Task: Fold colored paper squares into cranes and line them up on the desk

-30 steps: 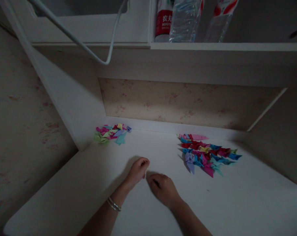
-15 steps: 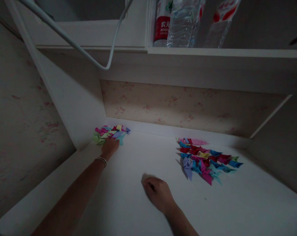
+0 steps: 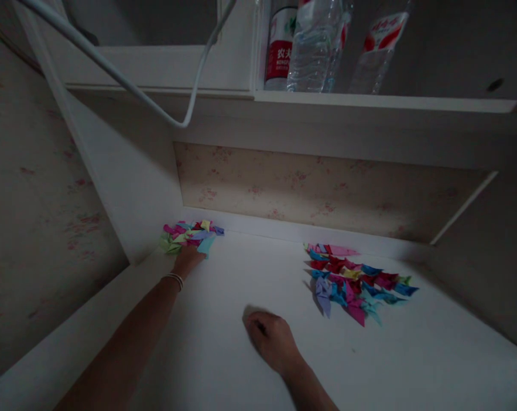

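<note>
Reaching into the origami pile (image 3: 193,234) at its fingertips, left hand (image 3: 188,261), grip unclear, needs a light pinch; right hand (image 3: 272,338) curled closed

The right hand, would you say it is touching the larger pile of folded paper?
No, bare white desktop shows between the right hand and the larger pile of folded paper.

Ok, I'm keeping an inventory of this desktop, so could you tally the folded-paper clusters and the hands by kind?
Folded-paper clusters: 2 (left cluster, right cluster)
Hands: 2 (left hand, right hand)
Total: 4
Single papers overlap too much to count.
</note>
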Demonstrator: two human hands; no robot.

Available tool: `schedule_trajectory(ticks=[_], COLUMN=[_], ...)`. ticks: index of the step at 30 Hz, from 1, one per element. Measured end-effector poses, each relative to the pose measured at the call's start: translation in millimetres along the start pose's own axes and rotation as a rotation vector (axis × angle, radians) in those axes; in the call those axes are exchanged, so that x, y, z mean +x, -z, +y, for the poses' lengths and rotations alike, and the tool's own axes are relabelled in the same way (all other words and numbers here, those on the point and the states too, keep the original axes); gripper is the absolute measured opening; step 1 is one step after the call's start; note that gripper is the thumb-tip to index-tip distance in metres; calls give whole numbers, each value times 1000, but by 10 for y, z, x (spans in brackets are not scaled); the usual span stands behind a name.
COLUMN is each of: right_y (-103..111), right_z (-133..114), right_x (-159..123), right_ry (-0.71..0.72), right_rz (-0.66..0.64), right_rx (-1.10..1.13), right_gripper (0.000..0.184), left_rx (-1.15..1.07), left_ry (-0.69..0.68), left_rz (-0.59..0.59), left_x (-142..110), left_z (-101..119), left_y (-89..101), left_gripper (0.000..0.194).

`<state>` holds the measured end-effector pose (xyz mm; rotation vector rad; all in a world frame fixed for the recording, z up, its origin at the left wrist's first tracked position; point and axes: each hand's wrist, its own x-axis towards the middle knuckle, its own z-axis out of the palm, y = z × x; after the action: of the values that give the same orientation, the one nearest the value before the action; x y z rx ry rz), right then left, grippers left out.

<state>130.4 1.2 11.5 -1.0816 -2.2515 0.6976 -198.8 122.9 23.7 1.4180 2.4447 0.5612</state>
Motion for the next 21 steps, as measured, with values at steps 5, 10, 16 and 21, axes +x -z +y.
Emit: schedule_trajectory(ticks=[5,10,16,21], right_y=[7,19,-20,-78], right_z=[2,-2,47,145], right_x=[-10,-14,-14,28], right_ry=[5,1,-45,-196], right_rz=[5,3,49,138], right_rx=[-1,8,93,501], right_gripper=[23,23,23,30], left_rx=[-40,-224,-601,-910], left_ry=[-20,61,114,-85], left_rz=[-19,-7,-29,-197], left_x=[-65,-248,-709,-1351], left_z=[-44,-1,171,460], left_y=[49,59,61,73], left_gripper=[12,15,26,15])
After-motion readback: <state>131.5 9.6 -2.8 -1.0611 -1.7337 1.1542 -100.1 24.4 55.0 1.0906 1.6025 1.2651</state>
